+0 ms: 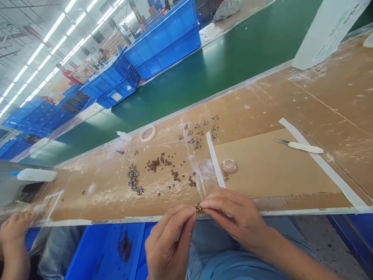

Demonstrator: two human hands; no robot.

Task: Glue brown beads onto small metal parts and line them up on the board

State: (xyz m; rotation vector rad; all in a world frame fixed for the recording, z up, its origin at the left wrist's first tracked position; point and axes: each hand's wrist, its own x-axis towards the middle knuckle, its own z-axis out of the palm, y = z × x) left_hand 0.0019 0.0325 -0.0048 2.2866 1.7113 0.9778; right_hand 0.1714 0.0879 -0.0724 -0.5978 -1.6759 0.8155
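Between the fingertips of my left hand (171,237) and my right hand (236,217) is a small gold-coloured figure piece (198,209), pinched from both sides just above the table's front edge. Fingers cover most of it. Ahead lie scattered small brown round discs (154,165), some in loose heaps. To their left is a pile of small blue-and-gold pieces (133,179). Farther back, several similar blue-and-gold pieces (198,133) stand or lie spaced apart. A small clear plastic cup (229,166) sits on the cardboard beyond my right hand.
A craft knife (300,146) lies at right, its blade pointing left. Behind are a tape roll (147,133), a small white bottle (124,135) and a green conveyor belt (247,50) with blue crates (169,39) beyond. A co-worker's hand (14,227) rests at far left, near a blue bin (110,249).
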